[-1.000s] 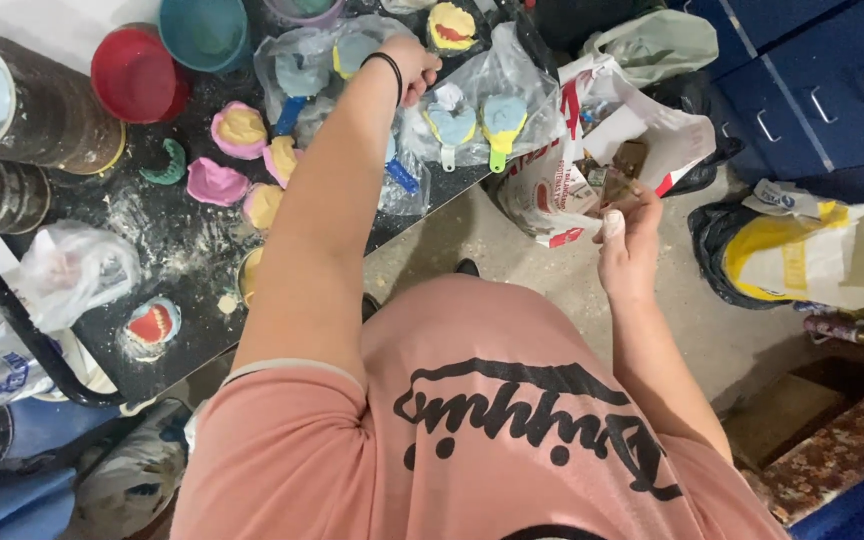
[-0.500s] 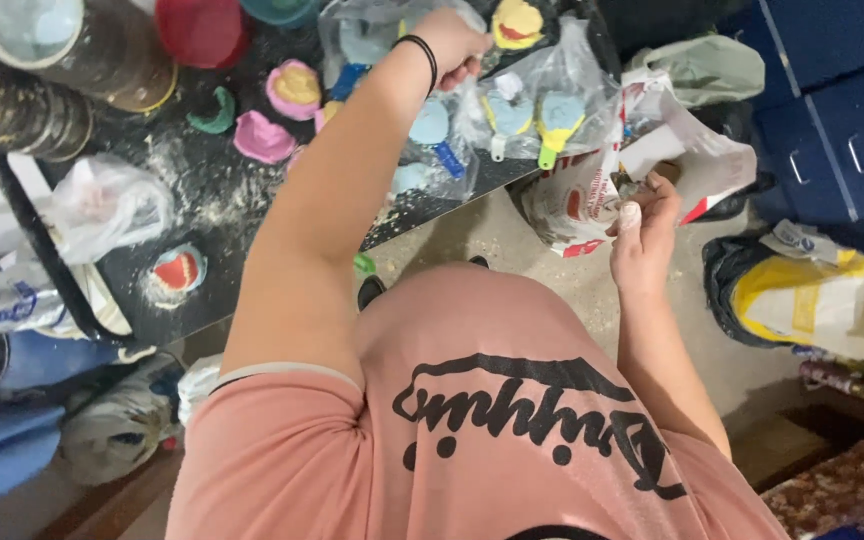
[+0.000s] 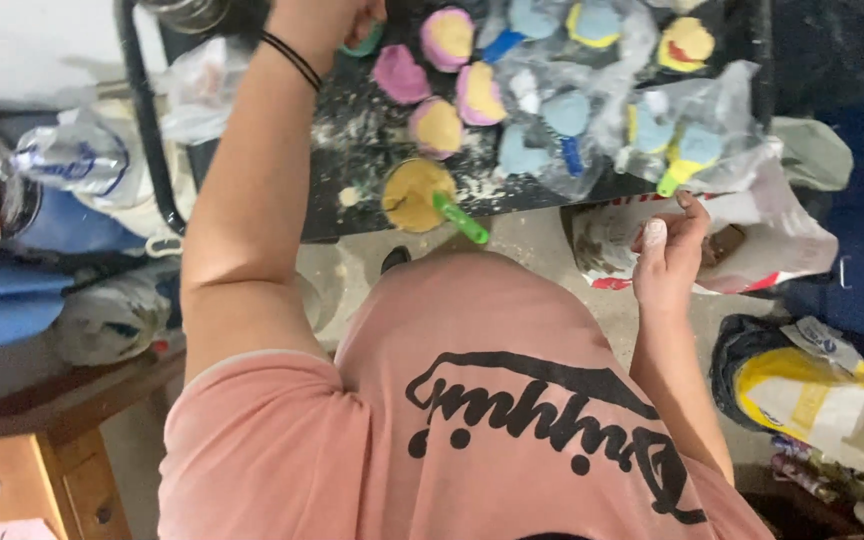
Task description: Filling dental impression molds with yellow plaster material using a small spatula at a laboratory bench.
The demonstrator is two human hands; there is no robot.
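Note:
My left hand (image 3: 324,18) reaches over a black, flour-dusted table (image 3: 362,200), cut off by the top edge. Its fingers are curled beside a teal ring-shaped piece (image 3: 363,41); whether they grip it is hidden. A black band circles that wrist. Pink moulds filled with yellow dough (image 3: 439,125) lie just right of it. My right hand (image 3: 668,252) hangs below the table edge with its fingertips pinched together, next to an open white and red bag (image 3: 762,240) on the floor. Nothing shows between those fingers.
A round yellow-filled scoop with a green handle (image 3: 422,195) sits at the table's front edge. Blue and yellow moulds in clear plastic bags (image 3: 592,120) cover the table's right side. A yellow and white sack (image 3: 812,395) lies on the floor at right; bottles and bags (image 3: 72,160) crowd the left.
My left hand has moved left across the table, from the bagged blue moulds to the pink ones. The view has swung with it. My right hand stays by the white and red bag.

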